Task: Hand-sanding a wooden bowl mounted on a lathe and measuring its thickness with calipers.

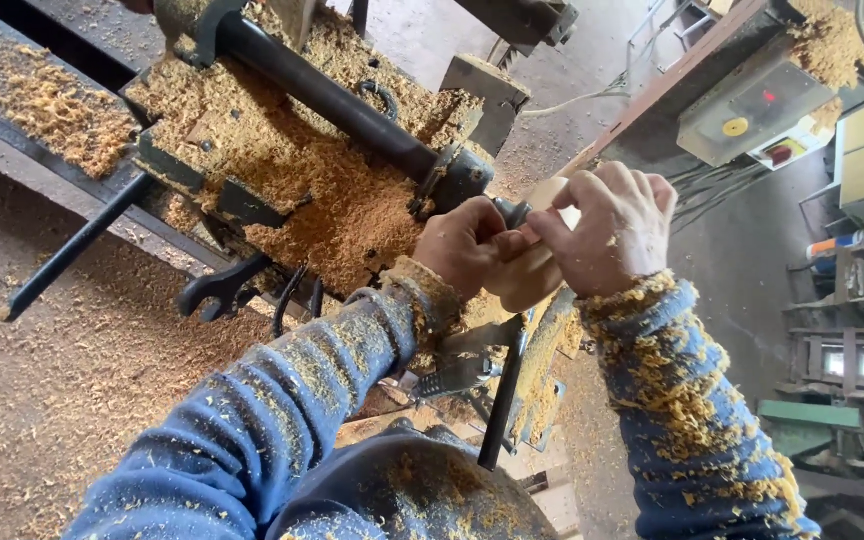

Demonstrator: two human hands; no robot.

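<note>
Both of my hands meet on a pale round wooden piece [537, 272] mounted at the end of a wood lathe. My left hand [464, 245] grips it from the left, close to the dark tool rest bar [352, 100]. My right hand [612, 228] closes over it from the right and above. The wood is mostly hidden by my fingers. My blue sleeves [282, 400] are covered in wood shavings.
The lathe bed [302, 190] is heaped with sawdust. A black wrench [220, 287] hangs at its edge, and a long black handle [72, 250] sticks out to the left. A grey control box [752, 100] sits upper right, with shelves [852, 330] on the right.
</note>
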